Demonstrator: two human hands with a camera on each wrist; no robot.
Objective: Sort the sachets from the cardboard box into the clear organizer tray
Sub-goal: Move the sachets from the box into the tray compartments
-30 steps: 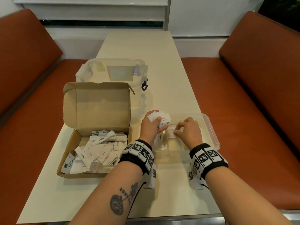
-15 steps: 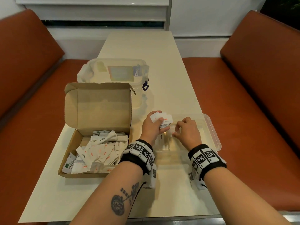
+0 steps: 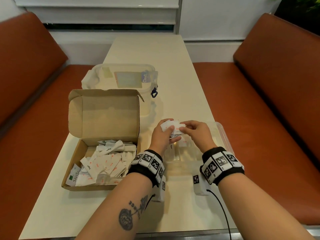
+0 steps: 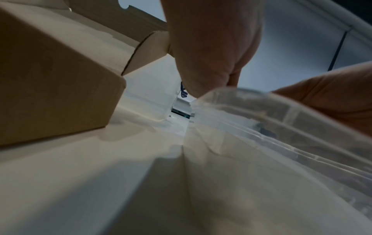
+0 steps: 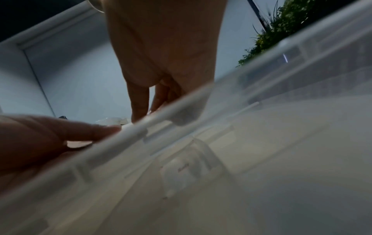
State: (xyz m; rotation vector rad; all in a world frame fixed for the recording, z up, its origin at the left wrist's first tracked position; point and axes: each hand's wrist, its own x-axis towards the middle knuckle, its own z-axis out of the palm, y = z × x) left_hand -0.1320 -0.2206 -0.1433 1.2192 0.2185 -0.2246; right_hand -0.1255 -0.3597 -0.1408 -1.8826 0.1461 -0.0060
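Cardboard box (image 3: 103,139) sits at the left of the table (image 3: 173,70), lid flap standing upright at its far side, interior holding a loose heap of white sachets (image 3: 103,163) (one at the near left corner reads "Stevia", several read "Sugar"). Behind the box stands a lidded translucent container (image 3: 124,78) with a blue latch on its right side. Just right of the box, the left hand (image 3: 161,135) is raised above the left end of the clear organizer tray (image 3: 223,134), fingers curled round a small fan of sachets (image 3: 168,126) with red print. The right hand (image 3: 197,134) meets it from the right, thumb and fingertips pinching one packet of that fan at its right edge. Below the hands, inside the tray, at least two sachets (image 3: 183,143) lie in the left compartments; which compartment each occupies cannot be determined. In the right wrist view one packet shows through the tray wall (image 5: 261,111), resting on the floor. Both wrists carry black bands with square marker tiles. Orange bench seats flank the table on either side.
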